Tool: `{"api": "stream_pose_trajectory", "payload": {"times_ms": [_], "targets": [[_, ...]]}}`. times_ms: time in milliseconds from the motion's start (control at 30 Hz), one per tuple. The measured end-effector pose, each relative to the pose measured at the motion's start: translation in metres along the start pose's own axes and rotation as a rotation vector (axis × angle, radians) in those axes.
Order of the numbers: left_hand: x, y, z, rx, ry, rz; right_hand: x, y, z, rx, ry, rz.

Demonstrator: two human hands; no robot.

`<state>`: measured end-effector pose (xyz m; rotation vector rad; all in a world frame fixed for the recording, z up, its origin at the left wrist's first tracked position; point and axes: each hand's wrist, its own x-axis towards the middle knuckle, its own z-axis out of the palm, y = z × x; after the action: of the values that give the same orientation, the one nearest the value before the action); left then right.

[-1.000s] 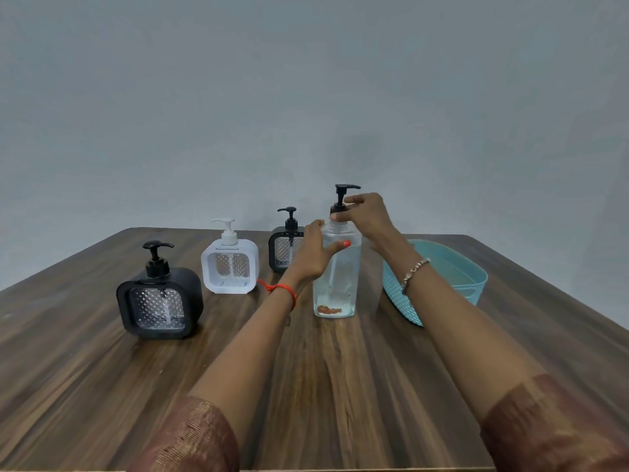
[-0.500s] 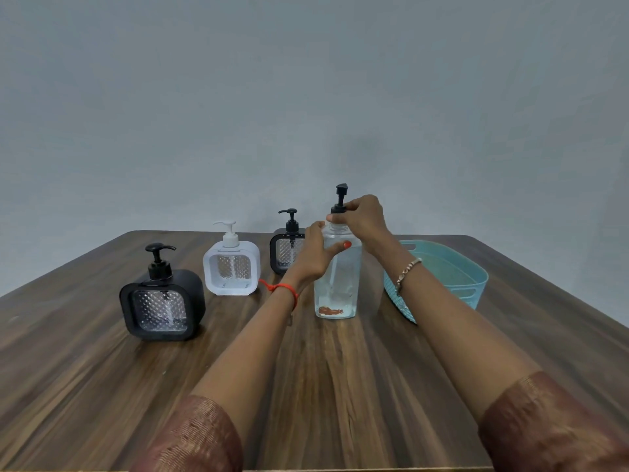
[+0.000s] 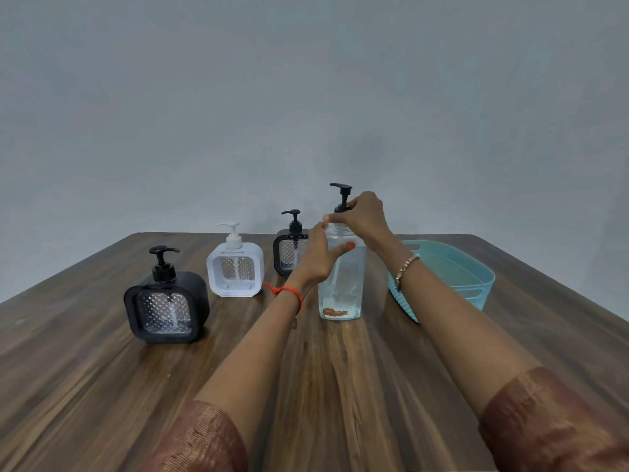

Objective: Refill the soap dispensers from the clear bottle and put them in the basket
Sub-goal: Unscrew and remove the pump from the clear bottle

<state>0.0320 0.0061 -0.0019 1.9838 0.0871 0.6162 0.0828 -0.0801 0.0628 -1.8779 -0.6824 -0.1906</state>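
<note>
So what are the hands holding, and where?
Both hold the clear bottle: left hand grips its upper body, right hand pinches the pump collar.

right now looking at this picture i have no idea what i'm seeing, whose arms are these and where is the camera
There is no machine here. These are a person's two bare arms, seen from one camera worn on the head, looking forward and down. The left hand grips the body of the clear bottle, which stands upright on the wooden table. The right hand pinches the black pump at the bottle's neck. To the left stand three square soap dispensers: a near black dispenser, a white dispenser and a far black dispenser, partly hidden by the left hand. A teal basket sits to the right, with no dispenser in it.
</note>
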Motion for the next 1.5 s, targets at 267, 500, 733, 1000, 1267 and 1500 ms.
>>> {"api": "stream_pose_trajectory", "payload": {"times_ms": [267,500,733,1000,1267,1500], "targets": [[0.001,-0.002,0.0,0.054,0.004,-0.005,0.007,-0.001,-0.023,0.393,-0.251,0.196],[0.001,-0.003,0.0,0.061,0.0,-0.009,0.013,-0.005,-0.034,0.499,-0.232,0.095],[0.001,-0.002,0.002,0.059,-0.001,0.0,0.019,-0.031,-0.053,0.376,0.093,-0.1],[0.0,-0.001,0.002,0.038,-0.003,-0.005,0.016,-0.057,-0.072,0.392,0.237,-0.216],[-0.004,0.002,0.002,0.032,-0.002,-0.012,0.002,-0.079,-0.108,0.49,0.431,-0.371],[-0.007,0.005,-0.001,0.033,0.004,-0.019,-0.001,-0.064,-0.102,0.472,0.455,-0.333]]}}
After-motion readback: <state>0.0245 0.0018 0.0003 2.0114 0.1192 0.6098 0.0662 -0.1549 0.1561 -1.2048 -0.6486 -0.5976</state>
